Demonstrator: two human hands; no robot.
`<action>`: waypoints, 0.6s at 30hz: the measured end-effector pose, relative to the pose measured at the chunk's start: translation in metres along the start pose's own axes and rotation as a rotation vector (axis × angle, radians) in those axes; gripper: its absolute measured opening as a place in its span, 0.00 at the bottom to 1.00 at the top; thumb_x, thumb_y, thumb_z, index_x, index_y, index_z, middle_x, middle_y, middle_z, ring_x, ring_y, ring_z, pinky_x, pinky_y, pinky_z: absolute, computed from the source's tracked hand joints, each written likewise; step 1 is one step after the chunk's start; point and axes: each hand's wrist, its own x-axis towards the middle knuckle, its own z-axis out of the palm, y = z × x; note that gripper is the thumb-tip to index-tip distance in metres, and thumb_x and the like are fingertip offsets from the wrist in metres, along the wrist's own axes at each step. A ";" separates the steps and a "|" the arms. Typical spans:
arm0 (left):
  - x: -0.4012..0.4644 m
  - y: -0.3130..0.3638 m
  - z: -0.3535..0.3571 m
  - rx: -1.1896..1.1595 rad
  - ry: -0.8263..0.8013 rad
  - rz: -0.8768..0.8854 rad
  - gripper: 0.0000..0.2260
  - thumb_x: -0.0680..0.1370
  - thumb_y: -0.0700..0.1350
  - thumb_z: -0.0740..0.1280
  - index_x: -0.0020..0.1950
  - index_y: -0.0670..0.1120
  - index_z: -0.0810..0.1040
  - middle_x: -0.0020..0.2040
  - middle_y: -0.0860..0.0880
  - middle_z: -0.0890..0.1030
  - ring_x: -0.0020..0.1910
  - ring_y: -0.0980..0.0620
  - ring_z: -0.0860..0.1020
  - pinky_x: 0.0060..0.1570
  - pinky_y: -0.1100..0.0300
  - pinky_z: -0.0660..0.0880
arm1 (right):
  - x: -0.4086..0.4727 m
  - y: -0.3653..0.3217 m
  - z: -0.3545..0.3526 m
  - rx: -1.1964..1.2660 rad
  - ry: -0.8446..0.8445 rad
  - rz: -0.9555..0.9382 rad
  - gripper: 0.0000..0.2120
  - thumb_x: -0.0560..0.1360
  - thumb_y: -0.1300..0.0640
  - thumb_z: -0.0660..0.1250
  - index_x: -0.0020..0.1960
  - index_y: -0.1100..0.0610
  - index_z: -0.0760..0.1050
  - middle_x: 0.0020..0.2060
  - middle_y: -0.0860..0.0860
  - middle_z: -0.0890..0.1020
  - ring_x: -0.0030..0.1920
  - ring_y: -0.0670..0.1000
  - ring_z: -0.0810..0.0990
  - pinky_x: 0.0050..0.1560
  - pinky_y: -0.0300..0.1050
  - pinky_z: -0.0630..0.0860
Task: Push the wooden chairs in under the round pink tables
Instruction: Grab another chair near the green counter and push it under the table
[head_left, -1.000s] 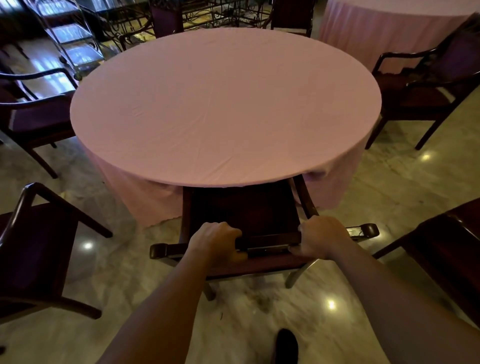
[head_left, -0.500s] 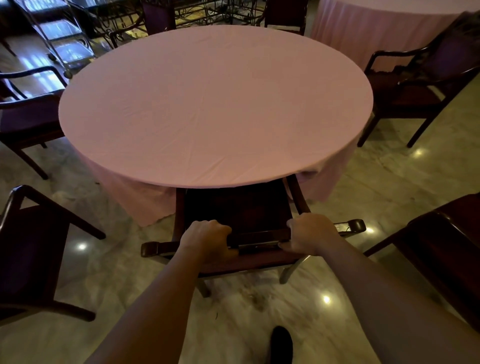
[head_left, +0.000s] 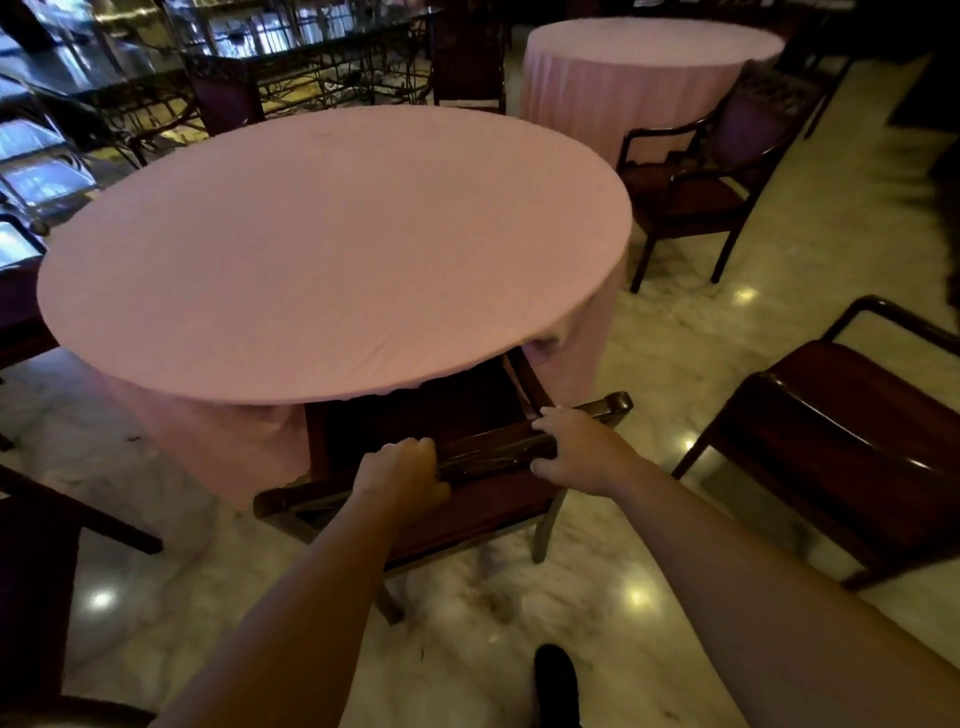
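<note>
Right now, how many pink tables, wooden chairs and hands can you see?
Pink tables: 2
Wooden chairs: 7 clear; the dark background may hide more
Hands: 2, both gripping the nearest chair
Total: 11

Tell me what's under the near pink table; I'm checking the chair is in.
The chair's seat front sits under the near pink table, both hands on its back rail. The cloth hides the chair's front legs and the table base.

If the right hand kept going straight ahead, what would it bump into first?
Probably the pink tablecloth at the table's edge. The right hand grips the chair's top rail, pointing toward the table, though depth is hard to judge.
</note>
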 end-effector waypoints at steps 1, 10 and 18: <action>-0.001 0.009 -0.004 0.015 0.010 0.023 0.19 0.78 0.58 0.67 0.62 0.47 0.75 0.55 0.48 0.79 0.53 0.45 0.79 0.52 0.46 0.80 | -0.012 0.006 -0.002 0.039 0.014 0.031 0.20 0.76 0.47 0.70 0.64 0.55 0.79 0.68 0.48 0.76 0.68 0.56 0.75 0.61 0.51 0.75; -0.002 0.146 -0.027 -0.132 -0.101 0.340 0.16 0.78 0.56 0.69 0.62 0.50 0.79 0.55 0.51 0.81 0.52 0.49 0.81 0.55 0.48 0.80 | -0.132 0.082 -0.013 0.111 0.111 0.321 0.12 0.75 0.45 0.72 0.52 0.53 0.81 0.47 0.50 0.82 0.49 0.53 0.81 0.50 0.49 0.80; -0.004 0.332 -0.016 -0.182 -0.293 0.621 0.18 0.77 0.56 0.72 0.62 0.47 0.80 0.59 0.48 0.79 0.54 0.49 0.79 0.54 0.54 0.77 | -0.272 0.178 -0.037 0.164 0.139 0.566 0.12 0.74 0.47 0.70 0.43 0.56 0.81 0.39 0.54 0.83 0.41 0.54 0.81 0.40 0.51 0.77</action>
